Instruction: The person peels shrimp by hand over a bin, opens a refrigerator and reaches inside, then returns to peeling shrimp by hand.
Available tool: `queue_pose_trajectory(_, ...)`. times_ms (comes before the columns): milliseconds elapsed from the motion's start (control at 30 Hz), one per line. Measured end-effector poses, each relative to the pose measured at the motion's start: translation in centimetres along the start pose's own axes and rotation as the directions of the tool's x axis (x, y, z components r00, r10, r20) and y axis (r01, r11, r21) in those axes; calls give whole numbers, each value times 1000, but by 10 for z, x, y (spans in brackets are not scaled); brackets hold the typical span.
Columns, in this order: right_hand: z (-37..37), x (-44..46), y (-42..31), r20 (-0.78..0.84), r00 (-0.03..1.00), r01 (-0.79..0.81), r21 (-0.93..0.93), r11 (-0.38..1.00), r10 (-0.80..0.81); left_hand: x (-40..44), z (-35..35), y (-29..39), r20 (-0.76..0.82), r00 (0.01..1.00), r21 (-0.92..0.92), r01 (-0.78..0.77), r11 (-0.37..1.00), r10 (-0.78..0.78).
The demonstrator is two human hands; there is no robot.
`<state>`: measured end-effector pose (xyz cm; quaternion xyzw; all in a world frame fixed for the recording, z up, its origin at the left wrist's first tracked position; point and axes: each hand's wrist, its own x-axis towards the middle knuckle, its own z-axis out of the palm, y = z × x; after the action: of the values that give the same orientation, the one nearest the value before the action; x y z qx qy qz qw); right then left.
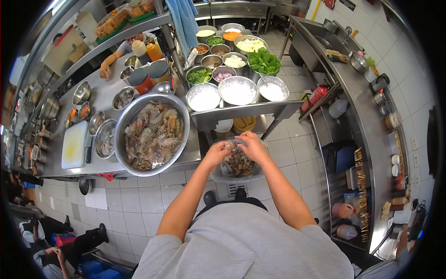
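My left hand point(217, 154) and my right hand point(252, 148) are close together, fingers closed on a small shrimp point(229, 145) pinched between them. Below them stands a plastic-lined bin point(217, 176), with a pile of shrimp shells and heads point(240, 166) inside. To the left, on the steel counter, a large metal basin point(119, 148) holds whole raw shrimp point(153, 132) in water. Beside it, a smaller metal bowl point(106, 139) contains pale pieces that look like peeled shrimp. How my fingertips grip the shrimp is partly hidden.
A white cutting board point(74, 145) and a knife point(88, 151) lie at the left. Ahead, bowls of white powder point(238, 89), lettuce point(264, 62) and chopped vegetables crowd a steel table. A shelving unit point(331, 135) runs along the right. Other people point(106, 69) are nearby.
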<state>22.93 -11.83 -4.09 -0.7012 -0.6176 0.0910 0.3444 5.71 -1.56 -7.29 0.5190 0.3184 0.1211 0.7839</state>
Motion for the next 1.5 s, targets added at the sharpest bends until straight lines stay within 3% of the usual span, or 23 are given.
queue_pose_trajectory(33,5,-2,7,0,1000,0,0,1000,0,2,-2,-5,39,998,26,-45,999,43)
queue_pose_trajectory(100,13,-3,13,213,973,-120,148,982,87,2,-4,-9,74,993,51,-95,994,91)
queue_pose_trajectory(200,15,-9,11,264,952,-191,121,974,154,-2,0,-5,13,987,139,-160,977,160)
queue_pose_trajectory(233,18,-10,9,273,952,-177,128,976,137,-2,2,-3,-27,983,269,-169,948,182)
queue_pose_trajectory(300,24,-14,4,113,985,-145,107,984,133,-4,4,0,-88,973,396,-162,904,213)
queue_pose_trajectory(333,31,-16,8,123,986,-130,115,985,116,-5,6,1,-84,957,494,-203,845,279)
queue_pose_trajectory(400,41,-17,12,-11,971,-230,201,952,237,-6,10,4,-89,935,589,-230,775,345)
queue_pose_trajectory(433,44,-17,11,-3,974,-219,206,954,224,-7,11,6,-62,916,661,-260,703,397)
queue_pose_trajectory(500,46,-15,10,54,924,-377,270,886,378,-11,14,12,9,874,785,-308,538,486)
queue_pose_trajectory(767,77,-10,9,-34,905,-410,203,889,424,-26,12,24,-121,931,900,-44,434,345)
queue_pose_trajectory(833,88,-8,38,-65,845,-521,119,845,531,-26,-5,18,-144,904,916,-32,400,403)
queue_pose_trajectory(900,83,-10,65,-110,853,-492,155,857,510,-24,-31,9,-123,903,851,-118,512,413)
queue_pose_trajectory(933,75,-9,68,-35,860,-494,191,848,509,-31,-40,20,-147,972,580,-63,812,181)
queue_pose_trajectory(967,68,-11,71,42,862,-501,226,836,505,-41,-43,33,-78,995,226,75,971,-59)
queue_pose_trajectory(1000,68,-13,77,72,864,-500,240,832,498,-52,-44,43,-66,996,224,81,971,-68)
queue_pose_trajectory(1067,71,-20,88,152,847,-530,171,831,509,-68,-49,67,38,993,-163,114,980,-109)
queue_pose_trajectory(1100,78,-23,93,240,826,-545,105,832,511,-74,-51,75,31,994,-160,109,981,-106)
queue_pose_trajectory(1167,110,-50,113,132,857,-510,82,856,498,-88,-62,88,27,1000,-367,-1,930,11)
queue_pose_trajectory(1200,123,-63,120,21,876,-482,51,875,481,-97,-68,99,-2,998,-353,-54,934,57)
queue_pose_trajectory(1300,122,-90,122,274,766,-616,56,786,581,-118,-108,125,-156,961,-339,-270,901,229)
queue_pose_trajectory(1433,109,-128,124,499,451,-872,67,486,740,-164,-181,164,-538,664,-56,-643,764,519)
queue_pose_trajectory(1467,105,-133,123,530,343,-926,51,375,775,-173,-210,171,-620,616,-17,-630,776,486)
queue_pose_trajectory(1500,103,-136,123,529,345,-925,52,376,775,-182,-242,173,-674,543,48,-645,762,502)
